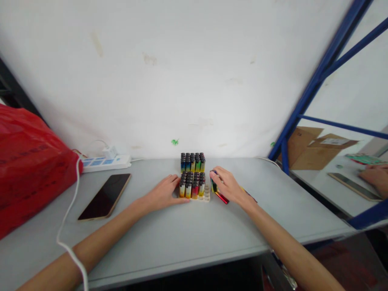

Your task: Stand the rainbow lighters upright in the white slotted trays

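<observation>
Several lighters [191, 186] with black tops stand upright in a pale slotted tray [207, 197], whose right-hand slots show as bare holes. My left hand [162, 195] holds the tray's left side, its thumb along the front edge and its fingers farther back. Just right of the tray, my right hand [228, 186] pinches a dark lighter [214, 184] held upright. A red lighter [222, 197] lies on the table below that hand. More loose lighters [249, 195] lie partly hidden behind my right wrist. Directly behind the tray, another block of upright lighters [192, 162] stands in rows.
A phone [105, 197] lies on the grey table [182, 238] at left, near a white power strip [115, 163] and a red bag [33, 169]. A white cable [67, 220] crosses above my left forearm. Beyond the blue frame [306, 93], another person's hand [376, 178] shows near a cardboard box [312, 149].
</observation>
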Demonstrator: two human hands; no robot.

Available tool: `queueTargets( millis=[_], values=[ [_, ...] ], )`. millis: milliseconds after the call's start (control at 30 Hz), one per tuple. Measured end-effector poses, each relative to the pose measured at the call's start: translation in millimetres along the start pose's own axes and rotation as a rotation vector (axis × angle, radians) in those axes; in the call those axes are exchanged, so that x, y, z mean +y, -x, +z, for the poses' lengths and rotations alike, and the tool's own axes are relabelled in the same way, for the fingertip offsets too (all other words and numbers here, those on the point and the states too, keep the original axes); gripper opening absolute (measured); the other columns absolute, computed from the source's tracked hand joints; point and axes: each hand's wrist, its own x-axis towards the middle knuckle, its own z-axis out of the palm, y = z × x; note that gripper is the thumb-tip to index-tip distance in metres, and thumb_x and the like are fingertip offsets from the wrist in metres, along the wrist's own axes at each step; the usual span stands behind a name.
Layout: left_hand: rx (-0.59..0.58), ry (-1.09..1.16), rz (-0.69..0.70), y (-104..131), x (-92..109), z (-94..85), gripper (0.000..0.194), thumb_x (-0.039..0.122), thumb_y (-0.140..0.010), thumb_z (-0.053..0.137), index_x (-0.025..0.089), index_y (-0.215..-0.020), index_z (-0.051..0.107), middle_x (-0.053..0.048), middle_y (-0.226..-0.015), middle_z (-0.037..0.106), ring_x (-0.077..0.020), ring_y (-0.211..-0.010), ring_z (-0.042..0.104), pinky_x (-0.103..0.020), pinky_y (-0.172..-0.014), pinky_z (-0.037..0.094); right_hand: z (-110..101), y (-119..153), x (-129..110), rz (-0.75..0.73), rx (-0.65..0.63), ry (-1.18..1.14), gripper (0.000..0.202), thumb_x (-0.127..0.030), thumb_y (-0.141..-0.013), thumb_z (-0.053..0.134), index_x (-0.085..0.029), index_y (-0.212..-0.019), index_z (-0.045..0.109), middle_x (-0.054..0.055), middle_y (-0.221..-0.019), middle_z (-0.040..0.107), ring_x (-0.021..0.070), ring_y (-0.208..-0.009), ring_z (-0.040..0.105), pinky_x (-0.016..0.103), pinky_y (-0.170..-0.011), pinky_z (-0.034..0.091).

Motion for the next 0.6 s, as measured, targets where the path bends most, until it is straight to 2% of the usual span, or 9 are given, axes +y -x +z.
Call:
queueTargets(
  millis=[133,300,467,600],
  values=[
    [0.004,0.004,0.012,0.5,-2.1,0.9,0.063,0.075,-0.078,0.074,0.022,-0.112,0.070,-0.011,-0.112,0.071,-0.0346,-0.109,0.067,-0.047,-0.100,0.055,0.8,2.3,-6.7,-0.057,-0.143,0.063,0.048,-0.054,-0.111,0.038,-0.023,-0.077,0.048,-0.002,-0.070,0.054,0.0146,-0.064,0.047,0.029,-0.065,0.034],
    [-0.002,-0.015,0.027,0.5,-1.5,0.2,0.063,0.074,-0.080,0.074,0.021,-0.113,0.069,-0.010,-0.113,0.071,-0.0335,-0.108,0.067,-0.046,-0.100,0.054,2.7,4.3,-7.9,-0.027,-0.174,0.055,0.052,-0.061,-0.107,0.047,-0.021,-0.075,0.055,-0.003,-0.062,0.055,0.0123,-0.056,0.045,0.027,-0.059,0.031],
    [-0.011,-0.010,0.020,0.4,1.4,-1.2,0.064,0.076,-0.080,0.072,0.021,-0.113,0.069,-0.011,-0.113,0.071,-0.0343,-0.109,0.066,-0.045,-0.100,0.053,3.7,5.4,-6.3,0.005,-0.262,0.002,0.053,-0.065,-0.103,0.053,-0.020,-0.077,0.065,0.001,-0.066,0.067,0.0143,-0.056,0.054,0.026,-0.059,0.035],
    [-0.012,-0.015,0.021,0.7,0.8,-1.1,0.065,0.078,-0.080,0.071,0.021,-0.111,0.068,-0.011,-0.110,0.070,-0.0337,-0.106,0.066,-0.046,-0.098,0.054,5.0,6.0,-10.1,0.010,-0.299,0.095,0.051,-0.065,-0.100,0.057,-0.022,-0.076,0.069,0.004,-0.068,0.071,0.0167,-0.057,0.056,0.028,-0.059,0.033]
  ],
)
